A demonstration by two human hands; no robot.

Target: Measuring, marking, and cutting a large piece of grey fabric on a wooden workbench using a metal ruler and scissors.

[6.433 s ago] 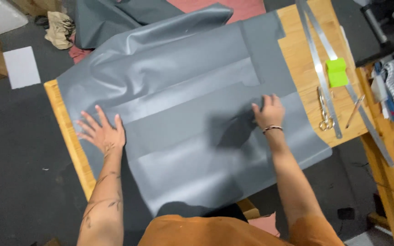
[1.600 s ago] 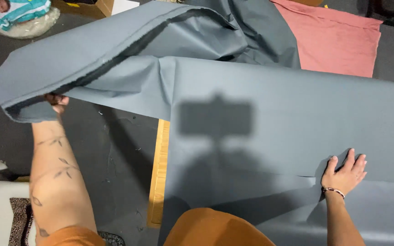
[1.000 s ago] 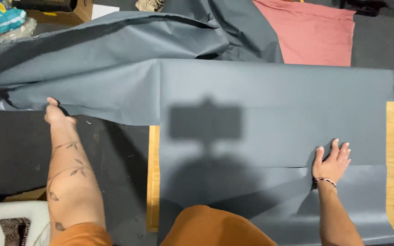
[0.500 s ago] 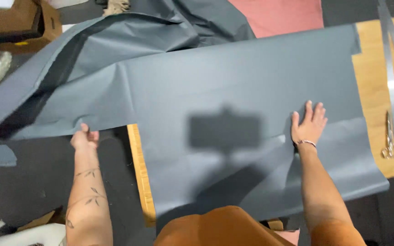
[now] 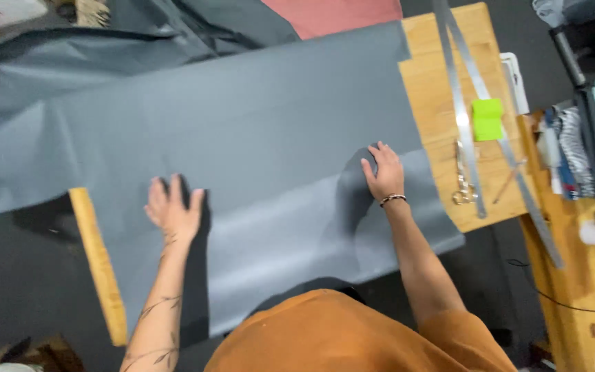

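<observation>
Both hands lie flat, fingers spread, gripping nothing: left hand (image 5: 171, 210) and right hand (image 5: 383, 172) press the grey fabric (image 5: 256, 131), which runs lengthwise beyond them across the table (image 5: 435, 83).

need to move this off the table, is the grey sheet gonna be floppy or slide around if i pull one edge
Probably floppy: the grey sheet drapes over the wooden table edge and bunches in soft folds at far left. Likely smooth and a bit slippery, judging by its faint sheen. Both the left hand and right hand press flat on it, so it may shift easily.
</observation>
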